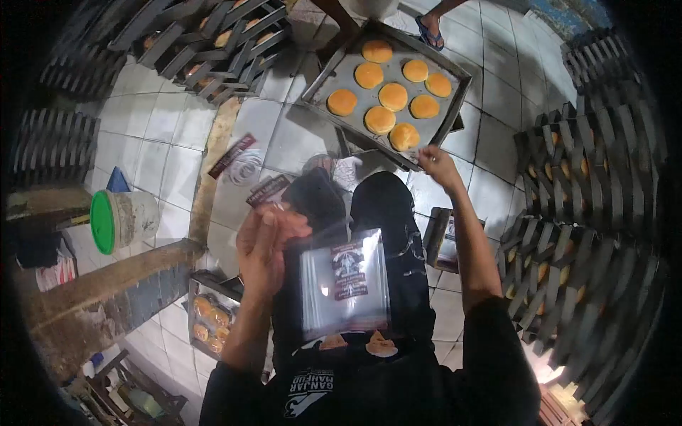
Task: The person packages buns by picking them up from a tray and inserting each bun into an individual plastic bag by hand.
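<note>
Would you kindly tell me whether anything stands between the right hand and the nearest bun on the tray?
At most the tray rim at the near corner, beside the right hand; nothing else visible blocks the nearest bun.

Golden buns [393,96]; green lid [102,222]; label [349,272] 2-coloured, seemingly maroon and white.
</note>
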### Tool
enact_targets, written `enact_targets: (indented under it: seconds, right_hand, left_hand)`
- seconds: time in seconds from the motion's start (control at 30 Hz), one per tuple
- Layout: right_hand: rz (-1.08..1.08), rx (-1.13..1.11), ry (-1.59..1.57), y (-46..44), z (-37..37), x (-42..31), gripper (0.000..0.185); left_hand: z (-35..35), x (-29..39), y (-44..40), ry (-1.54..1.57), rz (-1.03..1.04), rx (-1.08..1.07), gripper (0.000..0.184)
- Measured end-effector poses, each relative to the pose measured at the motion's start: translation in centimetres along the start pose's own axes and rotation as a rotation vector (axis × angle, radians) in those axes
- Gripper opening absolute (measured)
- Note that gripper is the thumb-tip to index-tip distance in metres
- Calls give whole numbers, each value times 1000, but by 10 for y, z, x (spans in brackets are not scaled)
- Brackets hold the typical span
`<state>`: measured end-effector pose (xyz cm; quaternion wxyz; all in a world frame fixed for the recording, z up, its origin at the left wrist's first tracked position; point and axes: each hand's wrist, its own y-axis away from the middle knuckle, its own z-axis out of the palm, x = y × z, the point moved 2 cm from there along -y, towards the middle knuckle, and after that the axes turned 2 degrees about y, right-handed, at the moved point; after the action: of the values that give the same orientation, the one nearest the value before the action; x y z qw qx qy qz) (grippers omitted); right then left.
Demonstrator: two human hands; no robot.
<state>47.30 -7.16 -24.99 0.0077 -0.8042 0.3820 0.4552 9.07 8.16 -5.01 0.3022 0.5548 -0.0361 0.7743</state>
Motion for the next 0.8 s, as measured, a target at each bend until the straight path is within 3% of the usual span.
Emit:
enact_targets:
  seconds: [0.03, 0.07, 0.1, 0.2, 0.23, 0.27, 0.33, 0.4, 0.47, 0.53, 0.6, 0.67, 0.73, 0.77, 0.8]
  right_hand:
    - [117, -16, -147, -35, 9, 23, 36]
    - [133, 40, -34, -55, 9, 30, 43]
    - [144, 93, 77, -75, 12, 34, 50]
    - [208, 264, 197, -119, 37, 63, 72]
    - [238, 315, 204, -119, 46, 60, 80]
    - [270, 302, 30, -115, 50, 58, 88]
    - [275, -3, -107, -98, 40, 19, 88]
    - [152, 145, 115, -99, 61, 25, 76]
    - [15, 177, -384, -106, 82, 63, 35]
    - [80, 163, -523, -80, 56, 15, 30]
    - [89, 83, -619, -33, 14, -64, 39]
    - [-69, -12, -852, 31, -5, -154, 39]
    - [-211, -200, -669, 77, -9, -219, 40]
    - [-257, -300, -570, 100, -1, -246, 42]
    - [-301, -386, -465, 119, 13, -268, 44]
  left_hand:
    - [1, -14, -7, 16, -42, 5, 25]
    - [2, -25, -10, 33, -83, 10, 26]
    - [3, -32, -12, -238, -147, 100, 28]
    - [8, -33, -13, -127, -43, 55, 29]
    - [5, -31, -9, -178, -95, 115, 32]
    - [5, -31, -11, -173, -93, 126, 33]
    - [16, -27, -14, -156, -77, 140, 34]
    - [15, -29, -16, -140, -84, 126, 37]
    - [12, -29, -22, -86, -82, 53, 39]
    - [-12, -38, -25, 80, -81, -59, 39]
    - [-11, -30, -17, 267, -85, -124, 38]
    - [5, -7, -22, 446, -49, -106, 36]
    - [-14, -31, -30, 395, -34, -304, 32]
    - [0, -6, -14, 329, 58, -281, 28]
    - [-7, -17, -25, 311, -98, -278, 28]
